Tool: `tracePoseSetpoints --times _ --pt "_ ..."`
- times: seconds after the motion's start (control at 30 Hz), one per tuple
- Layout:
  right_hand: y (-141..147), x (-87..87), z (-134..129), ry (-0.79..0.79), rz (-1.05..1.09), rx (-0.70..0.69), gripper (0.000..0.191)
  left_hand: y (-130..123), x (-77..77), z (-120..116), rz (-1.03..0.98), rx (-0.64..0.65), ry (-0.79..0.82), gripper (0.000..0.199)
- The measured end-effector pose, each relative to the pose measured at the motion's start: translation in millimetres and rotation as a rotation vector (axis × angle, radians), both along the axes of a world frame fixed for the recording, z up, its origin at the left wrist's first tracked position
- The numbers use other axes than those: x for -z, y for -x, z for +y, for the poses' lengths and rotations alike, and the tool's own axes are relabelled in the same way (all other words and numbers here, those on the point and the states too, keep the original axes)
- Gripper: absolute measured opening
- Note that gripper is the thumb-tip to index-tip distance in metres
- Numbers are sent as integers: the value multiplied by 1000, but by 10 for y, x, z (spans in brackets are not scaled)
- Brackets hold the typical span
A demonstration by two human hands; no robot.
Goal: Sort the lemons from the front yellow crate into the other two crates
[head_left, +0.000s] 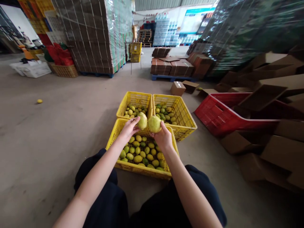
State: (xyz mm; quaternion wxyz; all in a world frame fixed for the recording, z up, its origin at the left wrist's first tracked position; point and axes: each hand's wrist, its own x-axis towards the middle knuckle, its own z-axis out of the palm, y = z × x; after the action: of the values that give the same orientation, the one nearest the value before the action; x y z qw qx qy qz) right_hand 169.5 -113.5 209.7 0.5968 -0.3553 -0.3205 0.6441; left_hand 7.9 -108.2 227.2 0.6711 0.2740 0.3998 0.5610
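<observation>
- Left hand (pixel 130 128): fingers pinching a pale yellow-green fruit (pixel 142 121), raised above the far edge of the near crate (pixel 143 171).
- Right hand (pixel 163 136): thumb and fingers closed on a rounder green-yellow fruit (pixel 154 124), just beside the other.
- Near crate: yellow, holding loose fruits (pixel 138 159), green to yellow (sizes mixed, for the record).
- Left rear crate (pixel 122 103) and right rear crate (pixel 188 115): side by side beyond it, both partly filled; contents appear similar, though partly hidden.
- Stray yellow fruit (pixel 39 101): on the floor, well apart, to the left.

Slatted plastic crate (pixel 142 170) and matt, bumpy-skinned fruit (pixel 154 123).
</observation>
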Motion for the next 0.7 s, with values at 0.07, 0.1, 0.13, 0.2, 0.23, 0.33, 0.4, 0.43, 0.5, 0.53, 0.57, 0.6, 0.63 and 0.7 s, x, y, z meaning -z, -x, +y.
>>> tracePoseSetpoints --times 0.07,0.1,0.13,0.2,0.23,0.33,0.4,0.43,0.5,0.53,0.57,0.6,0.63,0.7 --pt "19 8 4 8 38 -5 43 6 -20 -4 -17 1 -10 35" --pt "30 17 9 6 45 -1 44 9 -29 -8 -23 -6 -15 34" --pt "40 28 17 2 45 5 45 12 -37 -11 -24 -14 -16 33" --pt "53 61 35 -5 29 7 47 17 -42 -15 -16 -15 -7 31" --pt "55 81 45 -2 18 -3 48 19 -39 -14 -11 -11 2 31" --pt "39 131 68 23 -17 -44 53 18 -14 -4 -7 -2 25 30" --pt "26 136 69 39 -38 -56 55 10 8 8 -9 -6 44 29" --pt "23 125 64 46 -46 -62 57 2 16 14 -7 -9 59 28" --pt "26 79 39 62 -51 -82 59 -18 25 17 5 -18 95 26" --pt "33 48 20 72 -47 -93 59 -30 25 12 12 -19 106 26" --pt "42 13 -4 82 -42 -98 57 -43 20 3 16 -13 105 26" --pt "51 -22 -30 89 -39 -97 55 -58 13 -12 19 1 91 26" --pt "61 -55 -58 90 -41 -90 52 -74 3 -31 24 24 68 27" --pt "75 -109 -109 78 -57 -57 50 -108 -22 -76 61 74 34 30"
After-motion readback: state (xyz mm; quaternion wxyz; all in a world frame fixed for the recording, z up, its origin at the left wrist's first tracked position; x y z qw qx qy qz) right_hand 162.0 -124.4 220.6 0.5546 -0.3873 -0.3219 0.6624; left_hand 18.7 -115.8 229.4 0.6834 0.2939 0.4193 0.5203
